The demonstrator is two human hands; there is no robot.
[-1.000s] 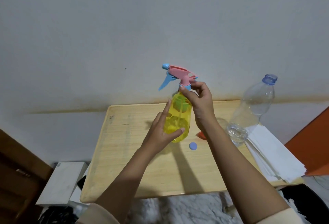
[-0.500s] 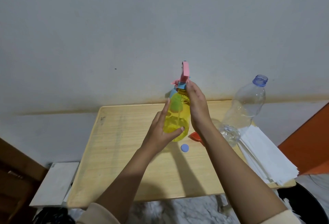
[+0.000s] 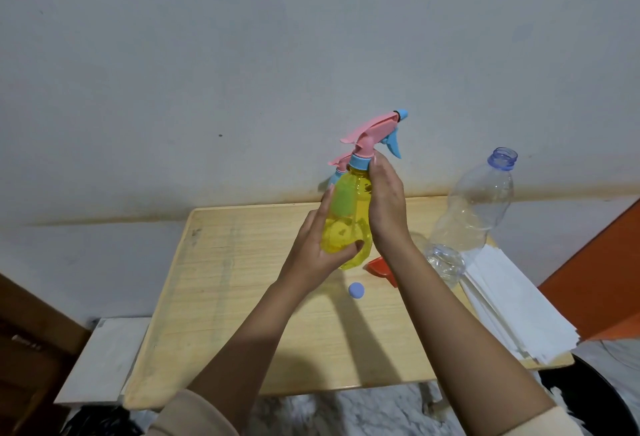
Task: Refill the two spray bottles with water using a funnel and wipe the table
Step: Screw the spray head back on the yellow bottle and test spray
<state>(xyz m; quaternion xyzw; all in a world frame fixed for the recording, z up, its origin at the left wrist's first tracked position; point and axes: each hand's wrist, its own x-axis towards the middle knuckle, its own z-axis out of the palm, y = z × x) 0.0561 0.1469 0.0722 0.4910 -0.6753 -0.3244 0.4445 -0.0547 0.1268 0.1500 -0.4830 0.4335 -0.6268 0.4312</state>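
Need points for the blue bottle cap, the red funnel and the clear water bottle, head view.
blue bottle cap [image 3: 356,289], head view, middle of its top face.
red funnel [image 3: 378,267], head view, on its visible rim.
clear water bottle [image 3: 474,210], head view, mid body.

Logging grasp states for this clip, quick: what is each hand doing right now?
Left hand: closed around the body of the yellow spray bottle, holding it upright.
Right hand: closed on the bottle's blue collar under the pink trigger head.

Left hand cradling yellow spray bottle, right hand gripping its blue collar, pink trigger head pointing two o'clock, wooden table beneath, uncapped clear bottle at three o'clock, blue cap at six o'clock.
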